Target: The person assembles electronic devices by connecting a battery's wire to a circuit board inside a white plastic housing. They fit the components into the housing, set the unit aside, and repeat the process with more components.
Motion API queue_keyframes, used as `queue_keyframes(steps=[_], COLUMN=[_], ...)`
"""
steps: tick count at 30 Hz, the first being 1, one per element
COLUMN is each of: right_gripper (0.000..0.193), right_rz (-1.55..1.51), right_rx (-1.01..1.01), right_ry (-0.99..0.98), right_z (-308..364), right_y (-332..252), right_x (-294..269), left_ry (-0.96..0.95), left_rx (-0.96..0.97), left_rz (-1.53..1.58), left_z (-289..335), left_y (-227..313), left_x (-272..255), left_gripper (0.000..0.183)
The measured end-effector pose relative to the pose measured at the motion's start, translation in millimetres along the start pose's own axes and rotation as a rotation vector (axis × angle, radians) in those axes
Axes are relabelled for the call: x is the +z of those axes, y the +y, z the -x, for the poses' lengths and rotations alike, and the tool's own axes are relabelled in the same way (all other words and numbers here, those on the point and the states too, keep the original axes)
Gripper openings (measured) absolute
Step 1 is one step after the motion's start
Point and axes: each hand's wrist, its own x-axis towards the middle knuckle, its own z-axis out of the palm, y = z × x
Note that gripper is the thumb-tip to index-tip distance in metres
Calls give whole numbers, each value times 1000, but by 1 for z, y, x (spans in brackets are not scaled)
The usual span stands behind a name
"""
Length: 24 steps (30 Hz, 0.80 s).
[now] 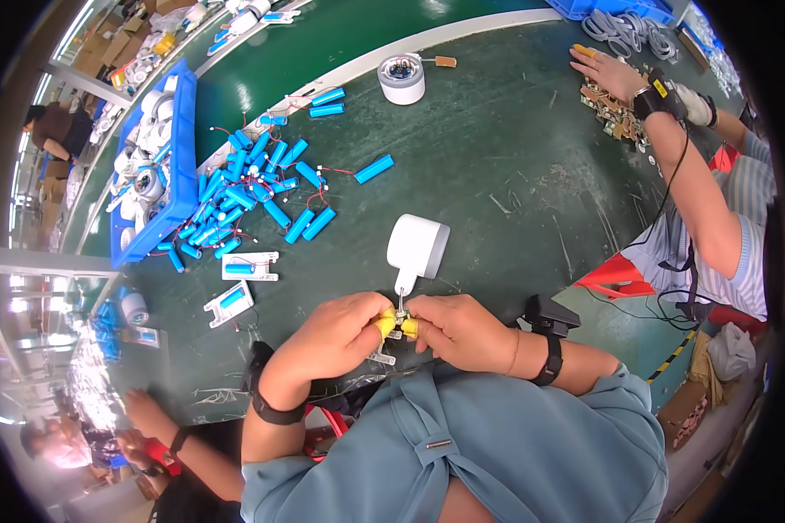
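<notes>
My left hand (346,329) and my right hand (467,333) meet close in front of me, near the table's front edge. Yellow covers wrap some of the fingertips. Both hands pinch a small light part with metal bits (400,314), mostly hidden by the fingers. Just beyond it lies a white round housing (415,247) on its side, its narrow neck pointing toward my fingers. Under my hands a pale flat plastic piece (381,356) partly shows.
Loose blue cylindrical batteries (235,187) with thin wires spread at the left, beside a blue bin (180,187) of white parts. Two white trays (230,302) hold batteries. Another round unit (402,80) stands at the back. A co-worker's hand (615,78) rests over small parts at right.
</notes>
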Motion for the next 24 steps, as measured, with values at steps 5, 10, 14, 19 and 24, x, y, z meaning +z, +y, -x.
queue_keyframes(steps=[5, 10, 14, 19, 24], right_gripper=[8, 5, 8, 10, 12], right_rz=[235, 266, 325, 368, 392], right_rx=[-109, -112, -178, -172, -190], right_ry=[138, 246, 331, 314, 317], right_z=[0, 0, 0, 2, 2], right_y=[4, 7, 10, 11, 13], right_x=[6, 13, 18, 18, 20], left_ry=[-28, 288, 493, 554, 561], left_rx=[-25, -220, -238, -170, -84], left_rz=[30, 148, 232, 163, 121], left_z=[-8, 1, 7, 8, 7], left_y=[2, 15, 27, 25, 27], left_x=[-3, 29, 51, 64, 64], left_gripper=[14, 15, 15, 18, 17])
